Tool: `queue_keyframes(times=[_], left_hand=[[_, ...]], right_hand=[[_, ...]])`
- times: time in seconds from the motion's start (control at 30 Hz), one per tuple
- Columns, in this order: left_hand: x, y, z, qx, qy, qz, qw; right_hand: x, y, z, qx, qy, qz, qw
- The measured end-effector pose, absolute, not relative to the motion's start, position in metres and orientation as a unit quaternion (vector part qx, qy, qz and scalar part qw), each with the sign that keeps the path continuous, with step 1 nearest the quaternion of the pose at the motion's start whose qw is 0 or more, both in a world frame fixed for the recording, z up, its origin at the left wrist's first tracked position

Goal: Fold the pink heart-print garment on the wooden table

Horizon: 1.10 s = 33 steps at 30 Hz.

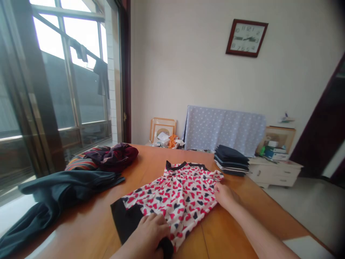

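Two hands are on the heart-print dress (175, 201), which lies flat in the middle of the wooden table (159, 154), with its black-trimmed neckline toward the far side. Your left hand (145, 233) is curled over the dress's near corner, where black fabric bunches under the palm. Your right hand (225, 196) is at the right edge, with the fingers (219, 190) closed together on the cloth. Neither hand is spread wide, but you can't tell from this view whether either is pinching fabric or only pressing on it.

Watch the dark teal garment (61, 190) on the left: it trails off the table edge, so a careless brush could drag it down. The neat stack of folded dark clothes (231, 160) sits just beyond the dress's far right corner, and a wide sweep of your right arm could topple it. Uneven pulling between your hands could also skew the print fabric.

As for containers, the white drawer unit (275, 175) stands past the table on the right. Its drawers are shut, hiding whatever is inside, and small boxes (274, 149) sit on top. Beside the teal heap lie a maroon garment (113, 156) and a striped cloth (81, 164).
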State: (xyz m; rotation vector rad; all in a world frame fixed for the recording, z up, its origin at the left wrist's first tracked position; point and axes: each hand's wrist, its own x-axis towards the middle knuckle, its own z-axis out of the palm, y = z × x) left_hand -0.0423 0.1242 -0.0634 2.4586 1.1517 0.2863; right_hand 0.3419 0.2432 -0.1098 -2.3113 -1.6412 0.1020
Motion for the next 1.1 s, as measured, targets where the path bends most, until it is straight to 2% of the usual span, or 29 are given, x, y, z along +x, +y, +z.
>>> queue_keyframes(times=[0.23, 0.33, 0.47, 0.57, 0.67, 0.77, 0.83, 1.1], left_hand=[[-0.076, 0.124, -0.068, 0.847, 0.492, 0.127, 0.159], [-0.094, 0.128, -0.078, 0.829, 0.528, 0.134, 0.129], [-0.109, 0.131, -0.074, 0.801, 0.562, 0.167, 0.124], [-0.104, 0.128, -0.062, 0.754, 0.597, 0.251, 0.106], [-0.087, 0.118, -0.056, 0.723, 0.625, 0.28, 0.095], [-0.067, 0.105, -0.065, 0.734, 0.638, 0.224, 0.07], [-0.058, 0.097, -0.074, 0.738, 0.644, 0.197, 0.043], [-0.07, 0.087, -0.077, 0.766, 0.623, 0.159, -0.001]], right_hand=[[0.332, 0.096, -0.115, -0.787, -0.592, -0.001, 0.175], [0.313, 0.051, -0.117, -0.744, -0.629, 0.023, 0.225], [0.317, 0.028, -0.102, -0.705, -0.633, 0.09, 0.308], [0.344, 0.032, -0.088, -0.746, -0.559, 0.004, 0.361], [0.371, 0.042, -0.089, -0.786, -0.522, -0.091, 0.318], [0.385, 0.052, -0.105, -0.815, -0.522, -0.064, 0.244], [0.392, 0.057, -0.118, -0.808, -0.541, -0.044, 0.227], [0.448, 0.038, -0.123, -0.814, -0.506, 0.041, 0.281]])
